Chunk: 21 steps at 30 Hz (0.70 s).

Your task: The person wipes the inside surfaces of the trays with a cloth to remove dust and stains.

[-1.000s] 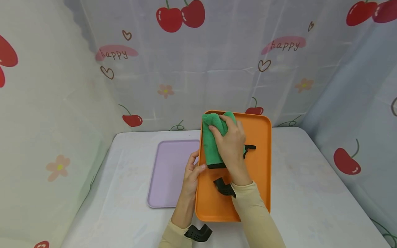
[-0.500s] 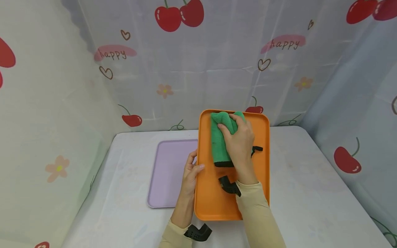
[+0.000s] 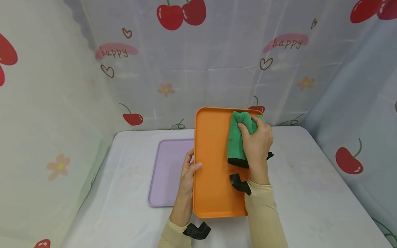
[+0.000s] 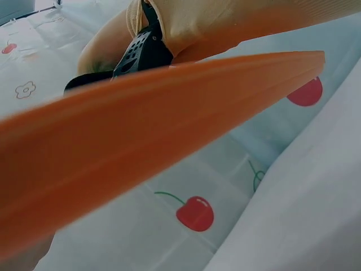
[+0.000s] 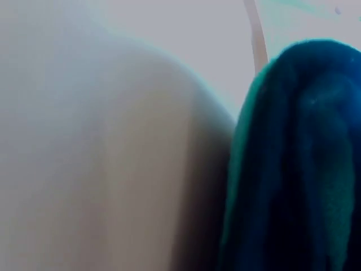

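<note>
An orange tray (image 3: 212, 155) is held up at a tilt over the table, its inner face toward the head camera. My left hand (image 3: 187, 172) grips its left edge, thumb over the rim and the other fingers behind. With my right hand (image 3: 257, 141) I pinch a folded green cloth (image 3: 235, 144) with a dark hem against the tray's upper right part. The left wrist view shows the tray's orange side (image 4: 141, 124) up close. In the right wrist view the bunched cloth (image 5: 299, 152) fills the right side, beside a blurred part of the hand.
A lilac tray (image 3: 165, 175) lies on the white-covered table (image 3: 310, 182), partly hidden behind the orange tray and left arm. A curtain (image 3: 214, 82) printed with cherries rises behind the table, with more hangings at both sides. Black wrist mounts (image 3: 197, 230) sit on both wrists.
My right hand has slid the green cloth rightward across the orange tray, from its upper left to its right edge. The tray has shifted slightly left and up, still in my left hand.
</note>
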Each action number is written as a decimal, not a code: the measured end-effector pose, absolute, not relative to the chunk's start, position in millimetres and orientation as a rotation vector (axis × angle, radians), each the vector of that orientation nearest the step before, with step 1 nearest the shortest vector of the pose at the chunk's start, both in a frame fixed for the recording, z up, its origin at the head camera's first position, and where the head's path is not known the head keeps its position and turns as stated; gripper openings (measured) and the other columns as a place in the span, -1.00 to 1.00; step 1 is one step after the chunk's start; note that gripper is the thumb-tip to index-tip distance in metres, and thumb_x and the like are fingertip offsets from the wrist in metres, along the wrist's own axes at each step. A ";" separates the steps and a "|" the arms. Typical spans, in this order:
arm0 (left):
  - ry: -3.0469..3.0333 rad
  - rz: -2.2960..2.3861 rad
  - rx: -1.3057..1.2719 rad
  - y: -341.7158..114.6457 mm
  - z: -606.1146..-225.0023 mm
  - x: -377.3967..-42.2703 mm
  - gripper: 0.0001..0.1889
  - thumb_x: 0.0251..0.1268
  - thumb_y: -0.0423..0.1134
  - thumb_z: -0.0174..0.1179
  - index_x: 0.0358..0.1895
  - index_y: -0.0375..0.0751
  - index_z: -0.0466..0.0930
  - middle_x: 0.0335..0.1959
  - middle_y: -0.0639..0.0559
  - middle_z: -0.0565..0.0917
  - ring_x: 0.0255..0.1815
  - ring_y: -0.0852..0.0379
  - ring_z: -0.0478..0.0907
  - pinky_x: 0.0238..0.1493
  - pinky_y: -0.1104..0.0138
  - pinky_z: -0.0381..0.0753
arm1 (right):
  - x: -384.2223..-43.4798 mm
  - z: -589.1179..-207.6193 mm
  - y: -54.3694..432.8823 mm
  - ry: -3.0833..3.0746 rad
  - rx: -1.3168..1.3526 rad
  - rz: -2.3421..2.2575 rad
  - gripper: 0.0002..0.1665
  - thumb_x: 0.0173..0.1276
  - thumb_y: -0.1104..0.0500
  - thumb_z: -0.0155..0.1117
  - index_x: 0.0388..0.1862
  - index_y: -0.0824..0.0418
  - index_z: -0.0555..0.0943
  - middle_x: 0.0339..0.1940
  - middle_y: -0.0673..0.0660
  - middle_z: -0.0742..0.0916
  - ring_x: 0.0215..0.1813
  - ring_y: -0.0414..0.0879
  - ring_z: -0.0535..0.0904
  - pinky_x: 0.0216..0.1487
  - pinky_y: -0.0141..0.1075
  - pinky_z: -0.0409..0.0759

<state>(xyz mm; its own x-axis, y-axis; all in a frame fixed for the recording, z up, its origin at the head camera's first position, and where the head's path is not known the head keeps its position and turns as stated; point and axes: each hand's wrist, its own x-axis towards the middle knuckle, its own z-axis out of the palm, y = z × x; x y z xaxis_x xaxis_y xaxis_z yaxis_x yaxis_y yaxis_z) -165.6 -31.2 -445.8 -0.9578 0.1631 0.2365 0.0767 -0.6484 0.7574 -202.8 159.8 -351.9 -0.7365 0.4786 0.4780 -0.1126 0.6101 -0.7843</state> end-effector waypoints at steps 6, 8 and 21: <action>1.258 2.788 0.481 -32.9 -445.0 -165.6 -0.50 0.22 -0.46 -0.09 0.15 0.13 0.45 -0.11 0.17 0.64 -0.19 0.26 0.64 -0.17 0.43 0.67 | -200.8 -351.5 168.4 -2.161 -0.378 1.102 -0.44 0.29 0.02 0.38 0.18 0.29 0.58 0.05 0.35 0.66 0.01 0.28 0.45 0.16 0.14 0.34; 1.235 2.791 0.484 -32.5 -445.3 -165.5 -0.49 0.22 -0.48 -0.10 0.15 0.13 0.45 -0.11 0.17 0.65 -0.19 0.26 0.64 -0.18 0.43 0.67 | -200.2 -351.8 170.4 -2.160 -0.400 1.103 -0.45 0.29 0.02 0.37 0.18 0.28 0.58 0.05 0.35 0.66 0.00 0.27 0.44 0.18 0.14 0.34; 1.203 2.760 0.498 -30.2 -444.3 -164.1 -0.49 0.21 -0.49 -0.07 0.15 0.12 0.46 -0.11 0.15 0.66 -0.19 0.25 0.64 -0.19 0.42 0.68 | -199.1 -358.6 169.5 -2.138 -0.438 1.089 -0.43 0.34 -0.02 0.31 0.19 0.32 0.57 0.01 0.37 0.68 -0.08 0.29 0.45 0.10 0.11 0.37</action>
<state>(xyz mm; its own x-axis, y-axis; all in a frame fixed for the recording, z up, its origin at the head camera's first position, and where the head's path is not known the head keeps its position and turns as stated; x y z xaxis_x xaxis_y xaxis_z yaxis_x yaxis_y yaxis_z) -164.1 -30.2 -444.3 -0.9429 0.2097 0.2589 0.0470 -0.6855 0.7266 -199.1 169.5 -358.6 -0.7063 0.5661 0.4250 -0.0109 0.5916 -0.8062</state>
